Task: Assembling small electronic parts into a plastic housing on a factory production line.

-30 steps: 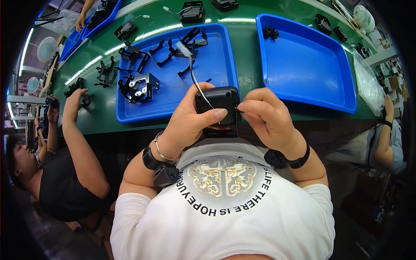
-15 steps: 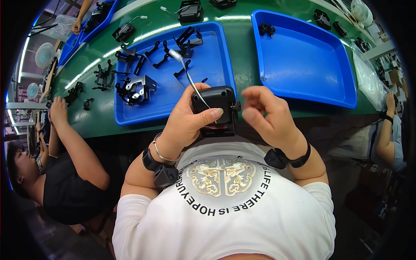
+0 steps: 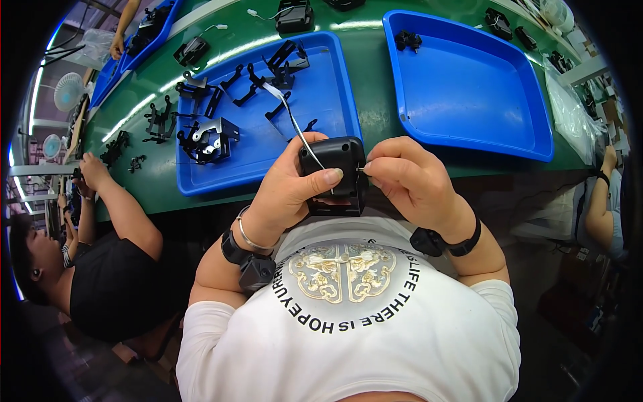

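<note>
Black cabled housing [image 3: 343, 155] in hand at the green table's [image 3: 372, 87] near edge.
A blue tray [image 3: 328, 100] holds black brackets [image 3: 228, 127]; the left hand [image 3: 284, 181] grips the housing; dark lettering [image 3: 313, 326] curves around a gold emblem [image 3: 318, 271] on the white T-shirt [image 3: 348, 362]; the right hand [image 3: 418, 181] pinches the housing's small side knob [image 3: 361, 169]; a second blue tray [image 3: 469, 87] holds black parts [image 3: 407, 41] in its far-left corner.

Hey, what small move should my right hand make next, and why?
Perhaps give the small part at the right edge of the black case a slight turn with your right hand: its fingertips are right at that part, while your left hand grips the case from the other side.
</note>
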